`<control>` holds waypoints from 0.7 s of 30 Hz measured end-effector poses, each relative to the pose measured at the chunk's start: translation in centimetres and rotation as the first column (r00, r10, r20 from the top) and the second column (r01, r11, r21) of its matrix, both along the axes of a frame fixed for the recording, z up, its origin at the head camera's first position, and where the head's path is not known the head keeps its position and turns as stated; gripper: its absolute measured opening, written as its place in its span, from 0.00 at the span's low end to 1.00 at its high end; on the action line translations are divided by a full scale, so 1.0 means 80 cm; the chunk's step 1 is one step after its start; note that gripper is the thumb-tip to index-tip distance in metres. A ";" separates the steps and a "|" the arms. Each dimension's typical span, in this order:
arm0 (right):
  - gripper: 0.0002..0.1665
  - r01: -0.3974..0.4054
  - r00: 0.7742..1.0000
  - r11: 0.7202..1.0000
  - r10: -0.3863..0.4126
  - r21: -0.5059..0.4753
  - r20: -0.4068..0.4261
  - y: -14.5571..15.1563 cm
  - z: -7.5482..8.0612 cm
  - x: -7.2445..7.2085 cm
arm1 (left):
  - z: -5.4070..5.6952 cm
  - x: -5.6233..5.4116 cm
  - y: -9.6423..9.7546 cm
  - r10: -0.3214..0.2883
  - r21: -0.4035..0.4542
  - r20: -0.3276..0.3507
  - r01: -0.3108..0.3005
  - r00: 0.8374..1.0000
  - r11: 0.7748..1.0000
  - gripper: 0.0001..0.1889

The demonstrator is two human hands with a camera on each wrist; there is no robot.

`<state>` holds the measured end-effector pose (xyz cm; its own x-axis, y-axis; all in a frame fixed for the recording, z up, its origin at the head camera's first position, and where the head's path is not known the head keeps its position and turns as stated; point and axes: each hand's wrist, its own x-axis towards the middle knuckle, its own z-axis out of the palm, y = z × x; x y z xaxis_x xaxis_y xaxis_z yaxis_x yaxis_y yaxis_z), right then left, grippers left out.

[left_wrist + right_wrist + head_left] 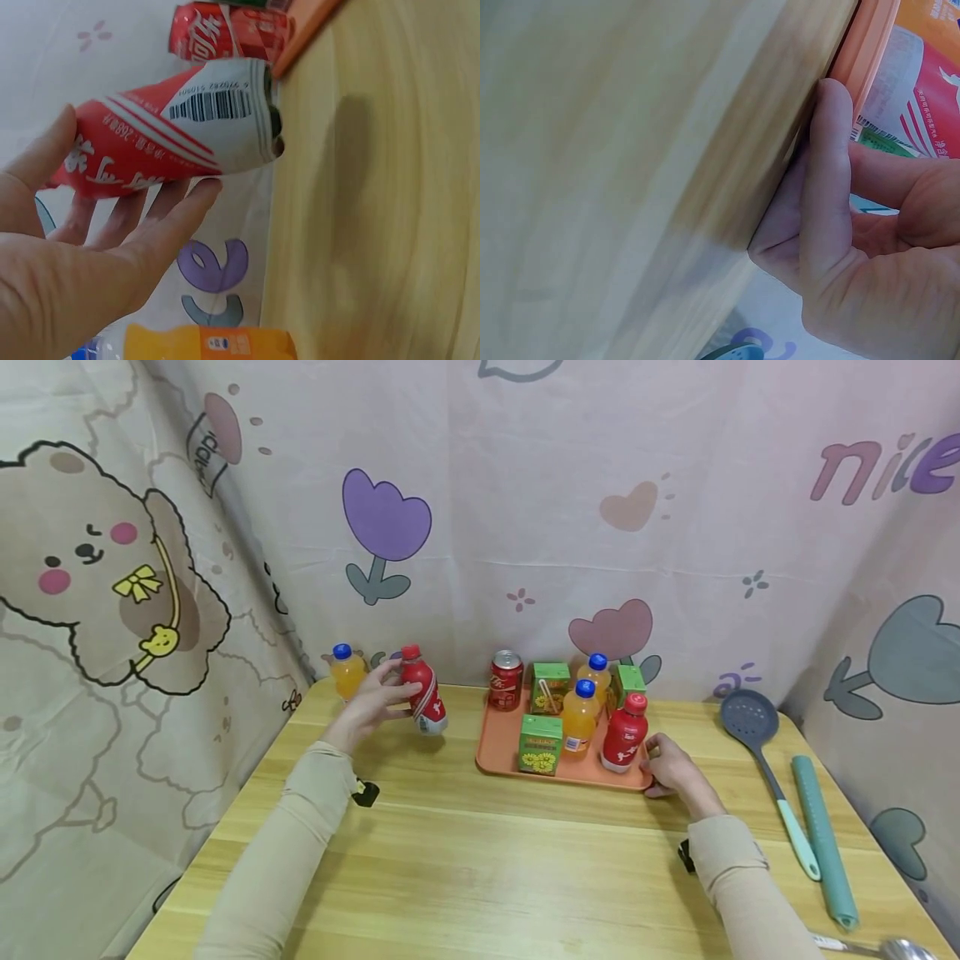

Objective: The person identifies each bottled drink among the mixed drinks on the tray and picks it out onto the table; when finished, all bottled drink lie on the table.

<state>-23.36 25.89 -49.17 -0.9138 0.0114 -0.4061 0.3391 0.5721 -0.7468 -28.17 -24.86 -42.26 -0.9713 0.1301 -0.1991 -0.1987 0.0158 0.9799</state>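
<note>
My left hand [375,700] holds a red and white cola bottle [426,692] up over the table, tilted, its red cap toward the upper left. In the left wrist view the thumb and fingers go round the bottle [150,142], and its barcode shows. At the front right corner of an orange tray [498,752], my right hand [672,770] grips the rim. On the tray stand another red bottle [624,735], a red can [506,683], orange juice bottles [580,718] and green drink cartons [541,745].
Behind my left hand an orange juice bottle [348,672] stands by the curtain. To the right lie a slotted ladle [750,718], a teal roll [825,843] and a metal utensil [903,949]. A printed curtain [510,527] closes off the table's back.
</note>
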 end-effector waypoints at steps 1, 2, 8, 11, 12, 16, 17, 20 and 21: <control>0.20 0.001 1.000 1.000 -0.001 -0.002 -0.002 0.000 0.000 0.000 | -0.001 -0.001 -0.002 0.015 0.003 -0.007 -0.015 1.000 1.000 0.43; 0.20 0.000 1.000 1.000 0.000 -0.002 -0.004 0.000 0.000 0.000 | -0.003 -0.002 -0.003 0.031 0.006 -0.013 -0.031 0.999 1.000 0.43; 0.21 0.001 1.000 1.000 -0.001 -0.013 -0.013 -0.001 0.001 0.003 | -0.008 -0.008 -0.010 0.134 0.005 -0.055 -0.134 0.989 0.991 0.43; 0.21 -0.003 1.000 1.000 0.002 -0.015 -0.009 -0.001 0.001 0.004 | -0.008 -0.011 -0.011 0.176 -0.017 -0.081 -0.178 0.981 0.984 0.42; 0.21 -0.002 1.000 1.000 0.001 -0.013 -0.006 -0.001 0.001 0.003 | -0.008 -0.012 -0.012 0.185 -0.034 -0.091 -0.189 0.979 0.981 0.42; 0.19 0.005 1.000 1.000 -0.005 -0.012 -0.006 -0.001 0.003 0.003 | -0.012 -0.015 -0.014 0.214 -0.126 -0.128 -0.230 0.968 0.965 0.40; 0.19 0.006 1.000 1.000 -0.006 -0.013 -0.007 -0.001 0.003 0.003 | -0.014 -0.016 -0.015 0.220 -0.143 -0.136 -0.239 0.966 0.960 0.39; 0.19 0.005 1.000 1.000 -0.006 -0.019 -0.015 -0.002 0.003 0.003 | -0.019 -0.019 -0.018 0.231 -0.191 -0.179 -0.264 0.956 0.945 0.39; 0.19 0.004 1.000 1.000 -0.005 -0.021 -0.018 -0.002 0.003 0.004 | -0.021 -0.020 -0.019 0.233 -0.204 -0.196 -0.272 0.953 0.941 0.38</control>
